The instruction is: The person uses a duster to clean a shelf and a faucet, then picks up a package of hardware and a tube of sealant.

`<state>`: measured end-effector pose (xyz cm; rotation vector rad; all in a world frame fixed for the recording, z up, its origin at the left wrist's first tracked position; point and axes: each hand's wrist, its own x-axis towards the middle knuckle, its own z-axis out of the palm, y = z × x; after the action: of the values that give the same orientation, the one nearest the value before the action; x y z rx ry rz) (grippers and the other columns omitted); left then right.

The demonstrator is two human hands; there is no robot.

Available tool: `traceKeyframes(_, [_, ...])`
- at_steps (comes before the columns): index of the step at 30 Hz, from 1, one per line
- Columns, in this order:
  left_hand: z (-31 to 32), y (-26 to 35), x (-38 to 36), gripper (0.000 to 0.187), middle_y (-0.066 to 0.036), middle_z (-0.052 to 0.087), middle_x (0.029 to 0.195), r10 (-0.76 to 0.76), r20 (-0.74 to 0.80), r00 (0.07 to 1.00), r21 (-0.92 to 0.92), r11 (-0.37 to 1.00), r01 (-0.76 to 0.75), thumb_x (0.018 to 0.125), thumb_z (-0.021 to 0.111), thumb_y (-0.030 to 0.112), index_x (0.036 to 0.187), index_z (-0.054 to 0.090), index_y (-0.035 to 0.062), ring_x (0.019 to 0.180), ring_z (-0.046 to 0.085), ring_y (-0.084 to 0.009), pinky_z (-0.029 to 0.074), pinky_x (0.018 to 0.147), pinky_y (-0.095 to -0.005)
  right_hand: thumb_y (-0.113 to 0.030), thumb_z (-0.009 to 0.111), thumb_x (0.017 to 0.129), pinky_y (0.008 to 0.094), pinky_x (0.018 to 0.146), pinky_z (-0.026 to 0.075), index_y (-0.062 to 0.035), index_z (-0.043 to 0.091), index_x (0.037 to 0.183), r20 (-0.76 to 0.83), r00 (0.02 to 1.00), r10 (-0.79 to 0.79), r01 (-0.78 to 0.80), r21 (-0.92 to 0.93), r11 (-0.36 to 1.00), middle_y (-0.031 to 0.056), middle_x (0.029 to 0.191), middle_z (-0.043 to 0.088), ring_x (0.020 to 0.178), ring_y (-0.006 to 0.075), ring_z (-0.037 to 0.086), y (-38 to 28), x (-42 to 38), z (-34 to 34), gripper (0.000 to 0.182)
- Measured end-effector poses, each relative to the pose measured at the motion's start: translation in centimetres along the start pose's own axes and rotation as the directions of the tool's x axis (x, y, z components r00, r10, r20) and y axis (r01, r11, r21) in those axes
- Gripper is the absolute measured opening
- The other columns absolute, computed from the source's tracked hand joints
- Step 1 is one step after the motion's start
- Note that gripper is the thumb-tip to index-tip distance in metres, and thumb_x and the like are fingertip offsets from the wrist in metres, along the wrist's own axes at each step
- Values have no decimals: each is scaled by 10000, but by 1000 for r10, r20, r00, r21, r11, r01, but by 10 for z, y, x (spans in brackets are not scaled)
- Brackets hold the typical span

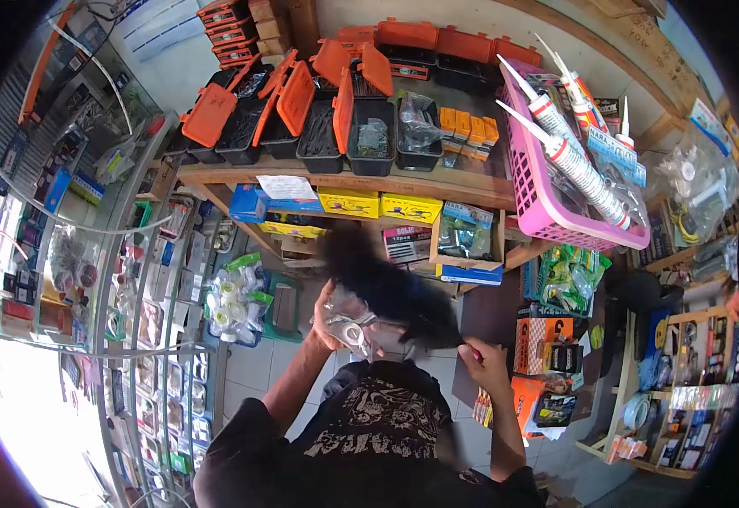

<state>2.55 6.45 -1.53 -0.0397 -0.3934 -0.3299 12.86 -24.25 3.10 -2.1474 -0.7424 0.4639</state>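
In front of my chest, my left hand point(325, 324) is closed on a clear plastic bag point(352, 332) with a white ring-shaped item showing in it. My right hand point(485, 367) grips the reddish handle of a black feather duster point(399, 292). Motion smears the duster's dark feathers, which reach up and left from the right hand. They overlap the top of the bag in this view and hide part of the shelf front behind.
Black bins with orange lids point(296, 97) line the wooden shelf point(336, 179) ahead. A pink basket point(556, 222) of sealant tubes juts out at its right end. Glass display shelves point(132, 296) stand on the left, with bagged white rolls point(238, 300) beside them. Boxed goods point(543, 343) are stacked at right.
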Motion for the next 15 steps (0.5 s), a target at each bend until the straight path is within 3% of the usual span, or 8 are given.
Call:
traceKeyframes(1, [-15, -1, -4, 673, -224, 540, 1271, 32, 86, 996, -19, 999, -30, 911, 355, 608, 1248, 546, 58, 1172, 526, -385, 344, 1011, -615, -249, 628, 897, 354, 532, 422, -20, 634, 978, 4, 1000, 1, -1, -1, 1000, 168, 641, 551, 537, 277, 543, 1, -2, 0, 242])
traceKeyframes(3, [-20, 3, -5, 684, -210, 541, 1276, 22, 60, 998, -12, 1000, -21, 909, 353, 618, 1250, 543, 56, 1170, 529, -381, 333, 1013, -625, -247, 633, 893, 336, 520, 427, -28, 654, 1000, 148, 986, -77, 80, -16, 997, 159, 644, 575, 524, 231, 546, 1, -3, 1, 244])
traceKeyframes(6, [-25, 9, -4, 719, -167, 546, 1289, -13, -19, 1000, -1, 1000, 13, 901, 347, 646, 1258, 534, 51, 1162, 536, -366, 300, 1017, -654, -245, 643, 885, 318, 517, 437, -37, 666, 1035, -9, 998, -57, 56, -19, 998, 162, 654, 590, 518, 203, 546, 5, -4, -1, 257])
traceKeyframes(10, [-14, 2, 1, 785, -148, 587, 1243, 14, -161, 987, -63, 998, -24, 852, 367, 727, 1253, 541, 75, 1130, 558, -347, 272, 1021, -677, -244, 654, 876, 312, 526, 448, -48, 675, 1046, 27, 999, 30, -29, -28, 999, 155, 643, 588, 514, 203, 544, 4, 0, -4, 260])
traceKeyframes(11, [-15, -2, -1, 814, -149, 598, 1224, 191, -341, 920, 227, 967, -117, 830, 361, 756, 1271, 530, 93, 1120, 561, -371, 227, 1000, -717, -240, 656, 875, 309, 522, 444, -44, 676, 1034, 39, 995, -95, 95, 3, 995, 148, 629, 572, 507, 208, 534, 3, 1, -1, 254])
traceKeyframes(13, [-17, -10, -6, 876, -151, 618, 1187, 609, -468, 640, 741, 665, -91, 786, 349, 815, 1309, 507, 130, 1099, 568, -417, 138, 958, -797, -237, 658, 873, 306, 518, 440, -41, 676, 1023, 50, 975, -218, 216, 34, 976, 141, 614, 555, 500, 213, 525, 1, 2, 1, 247])
traceKeyframes(14, [-18, -5, -5, 876, -151, 618, 1187, 611, -467, 639, 741, 664, -94, 786, 349, 815, 1309, 507, 130, 1099, 568, -417, 138, 958, -797, -248, 659, 872, 310, 519, 439, -44, 676, 1019, -8, 991, -137, 137, 24, 990, 140, 614, 547, 503, 226, 527, 0, 4, 1, 252])
traceKeyframes(15, [-18, 3, -5, 863, -132, 604, 1203, 262, -333, 906, 344, 928, -142, 790, 380, 800, 1324, 488, 130, 1143, 541, -387, 179, 1012, -721, -260, 659, 871, 313, 520, 438, -47, 675, 1015, -63, 997, -55, 56, 18, 998, 138, 615, 538, 506, 240, 529, -1, 5, 1, 257])
